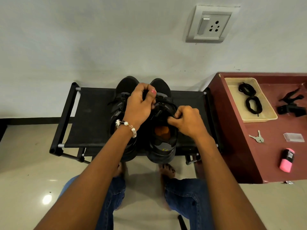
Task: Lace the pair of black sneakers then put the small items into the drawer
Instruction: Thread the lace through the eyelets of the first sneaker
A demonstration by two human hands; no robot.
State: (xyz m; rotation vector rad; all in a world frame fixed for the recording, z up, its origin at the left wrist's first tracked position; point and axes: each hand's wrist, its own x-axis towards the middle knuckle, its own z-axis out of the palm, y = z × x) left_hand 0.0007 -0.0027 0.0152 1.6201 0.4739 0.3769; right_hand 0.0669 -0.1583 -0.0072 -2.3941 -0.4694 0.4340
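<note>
Two black sneakers stand side by side on a black fabric shoe rack (93,117), toes toward the wall. The left sneaker (123,87) is partly covered by my left arm. The right sneaker (163,143) shows an orange insole. My left hand (140,105) pinches a black lace above the right sneaker's upper eyelets. At the same shoe's collar, on its right side, my right hand (187,121) pinches the lace. On the maroon cabinet top (252,155) lie keys (257,138), a clear small box (293,137) and a pink-and-black roll (287,160).
A cream tray (265,117) on the cabinet holds coiled black laces (250,99). A black clip-like object (292,103) lies at the cabinet's far right. A wall socket (211,24) sits above. My bare feet and jeans are below the rack on a glossy tile floor.
</note>
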